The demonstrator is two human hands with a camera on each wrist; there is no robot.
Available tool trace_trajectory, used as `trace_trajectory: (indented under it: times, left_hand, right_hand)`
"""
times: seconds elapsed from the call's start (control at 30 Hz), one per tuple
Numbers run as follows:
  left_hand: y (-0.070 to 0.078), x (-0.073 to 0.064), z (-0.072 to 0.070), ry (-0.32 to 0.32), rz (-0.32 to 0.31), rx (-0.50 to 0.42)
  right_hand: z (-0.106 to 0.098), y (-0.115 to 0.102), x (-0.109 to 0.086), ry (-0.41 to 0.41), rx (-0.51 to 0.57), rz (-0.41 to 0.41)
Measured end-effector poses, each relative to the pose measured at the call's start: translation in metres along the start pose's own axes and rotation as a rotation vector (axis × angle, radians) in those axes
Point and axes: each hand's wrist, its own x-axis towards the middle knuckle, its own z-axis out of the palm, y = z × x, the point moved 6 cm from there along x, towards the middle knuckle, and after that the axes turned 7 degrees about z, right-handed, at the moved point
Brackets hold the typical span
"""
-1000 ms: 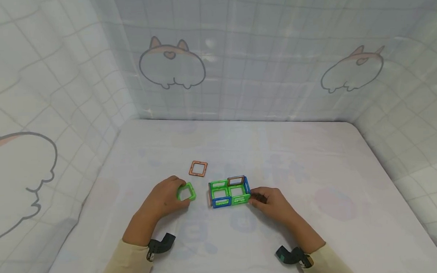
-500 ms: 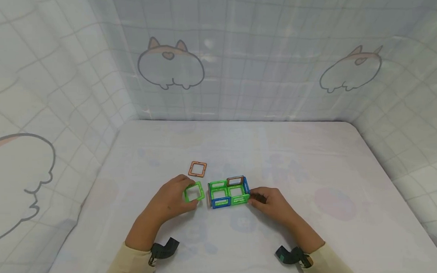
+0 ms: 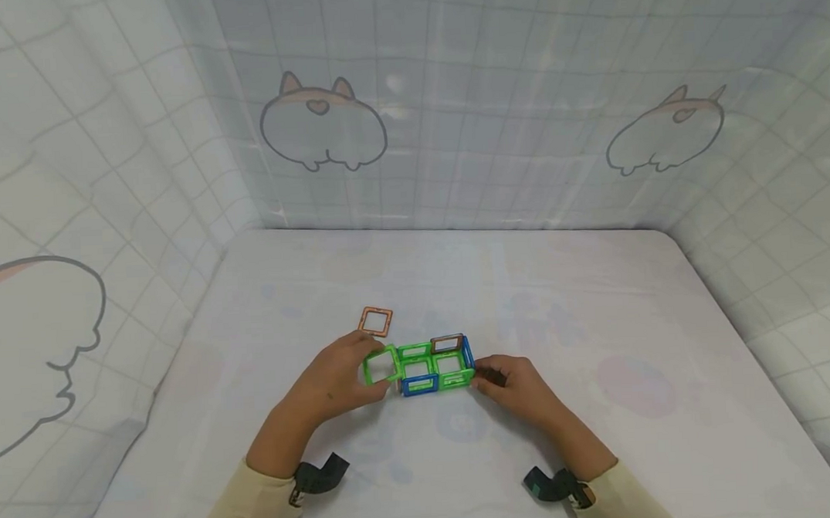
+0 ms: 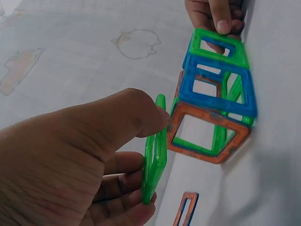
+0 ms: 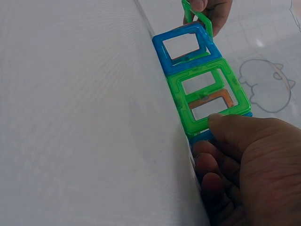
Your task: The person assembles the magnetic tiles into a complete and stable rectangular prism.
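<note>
My left hand (image 3: 336, 374) pinches a green square magnetic tile (image 4: 156, 146) by its edges, thumb on one side and fingers on the other. In the head view that tile overlaps the left end of a box-like structure (image 3: 418, 384) built from green, blue and orange square tiles. An orange tile (image 4: 211, 155) forms the structure's end wall, close to the held tile. At the opposite end, my right hand (image 3: 518, 386) holds the structure, its thumb at the edge of a green tile (image 5: 188, 120) and its fingers curled beneath.
A loose orange square tile (image 3: 388, 322) lies flat on the white-covered table (image 3: 562, 283), just beyond the left hand. Printed curtains (image 3: 493, 132) hang around the back and sides.
My left hand has moved right with the green tile, bringing it up to the structure's left end. The right hand and the structure have stayed in place.
</note>
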Motion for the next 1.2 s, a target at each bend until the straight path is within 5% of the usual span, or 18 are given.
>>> trace_trajectory:
  times: [1.2]
  left_hand:
    - [0.026, 0.022, 0.007, -0.026, 0.064, 0.071]
  right_hand:
    - [0.001, -0.003, -0.001, -0.001, -0.013, 0.033]
